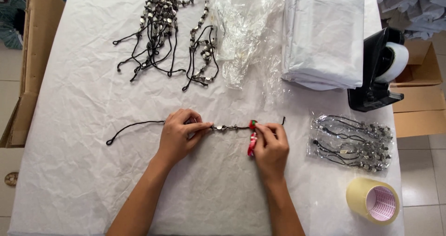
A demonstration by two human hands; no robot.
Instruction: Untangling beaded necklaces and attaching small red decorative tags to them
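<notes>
A black cord bracelet with silver beads [226, 127] lies stretched across the white cloth-covered table [83, 171]. My left hand [179, 134] pinches the cord at the left end of the beads, and the cord's tail [132, 128] trails off to the left. My right hand [270, 145] pinches the bracelet near its right end, where a small red and green tag [252, 140] hangs. The far cord tip [283, 120] sticks out beyond my right fingers.
Several loose beaded bracelets [165, 29] lie at the back, beside crumpled clear plastic [246, 31] and a stack of white bags [325, 36]. At right are a black tape dispenser [378, 73], bagged bracelets [351, 143], a tape roll [374, 200] and cardboard boxes [420, 101].
</notes>
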